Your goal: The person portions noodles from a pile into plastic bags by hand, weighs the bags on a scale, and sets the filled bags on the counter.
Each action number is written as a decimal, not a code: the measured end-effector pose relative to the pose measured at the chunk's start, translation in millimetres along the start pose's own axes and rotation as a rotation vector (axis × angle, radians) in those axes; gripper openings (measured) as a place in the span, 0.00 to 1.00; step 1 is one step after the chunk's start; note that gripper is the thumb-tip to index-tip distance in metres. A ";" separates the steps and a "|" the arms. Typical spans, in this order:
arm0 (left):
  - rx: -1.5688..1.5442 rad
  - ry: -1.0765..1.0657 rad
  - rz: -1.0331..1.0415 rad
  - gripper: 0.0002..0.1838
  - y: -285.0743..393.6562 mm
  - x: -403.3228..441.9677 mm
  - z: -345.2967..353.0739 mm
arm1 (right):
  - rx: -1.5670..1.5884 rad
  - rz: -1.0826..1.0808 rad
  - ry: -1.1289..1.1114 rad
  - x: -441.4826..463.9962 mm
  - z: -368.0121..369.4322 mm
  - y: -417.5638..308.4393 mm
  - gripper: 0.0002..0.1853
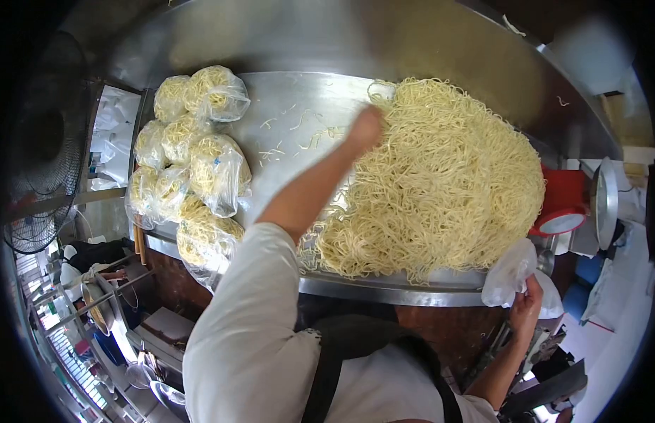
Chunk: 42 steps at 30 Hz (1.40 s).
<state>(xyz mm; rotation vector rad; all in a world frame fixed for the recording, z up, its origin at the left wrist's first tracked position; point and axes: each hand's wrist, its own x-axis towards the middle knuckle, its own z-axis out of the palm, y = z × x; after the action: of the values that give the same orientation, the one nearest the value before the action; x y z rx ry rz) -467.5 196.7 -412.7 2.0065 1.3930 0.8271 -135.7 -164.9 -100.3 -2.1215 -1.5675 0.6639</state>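
My left hand (367,128) reaches across to the far left edge of a large heap of pale yellow noodles (447,176). Its fingers are blurred and partly hidden against the strands, so their grip does not show. The heap lies on a metal work table (288,141). At the table's right front edge, my right hand (527,303) is closed on a clear plastic bag (510,273), which hangs crumpled beside the heap. Several bags of noodles (214,173) are grouped at the left end of the table.
Loose noodle bits (271,152) are scattered between bags and heap. A raised metal wall (285,42) runs along the back. Right of the table are a red container (563,187) and a round metal lid (606,204). A fan (49,141) stands left; another person's hand (116,275) shows lower left.
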 end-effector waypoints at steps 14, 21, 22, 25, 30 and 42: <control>0.848 0.514 -0.386 0.26 -102.6 -99.5 -139.4 | -0.038 0.017 0.101 -13.9 -9.2 19.1 0.21; 0.396 -0.032 0.086 0.31 11.7 -54.0 68.4 | 0.009 -0.030 0.078 -11.7 -6.1 -0.4 0.18; 0.225 -0.075 0.115 0.30 28.9 -69.3 56.8 | -0.003 -0.059 0.080 -12.2 -7.3 -7.6 0.18; -0.282 -0.216 0.215 0.29 71.4 -97.4 28.1 | 0.004 -0.069 0.102 -13.1 -12.8 -15.8 0.18; -0.058 0.260 -0.171 0.11 28.6 -93.0 -115.2 | -0.009 -0.042 0.134 -18.0 -16.8 -25.0 0.18; -0.159 0.248 -0.146 0.10 25.7 -76.9 -81.0 | -0.046 -0.091 0.091 -32.1 -18.4 -12.9 0.17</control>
<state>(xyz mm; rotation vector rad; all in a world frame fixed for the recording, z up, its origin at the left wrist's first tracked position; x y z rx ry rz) -533.5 123.6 -354.0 1.7057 1.5356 1.1122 -142.5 -193.0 -73.9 -2.0686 -1.6323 0.4984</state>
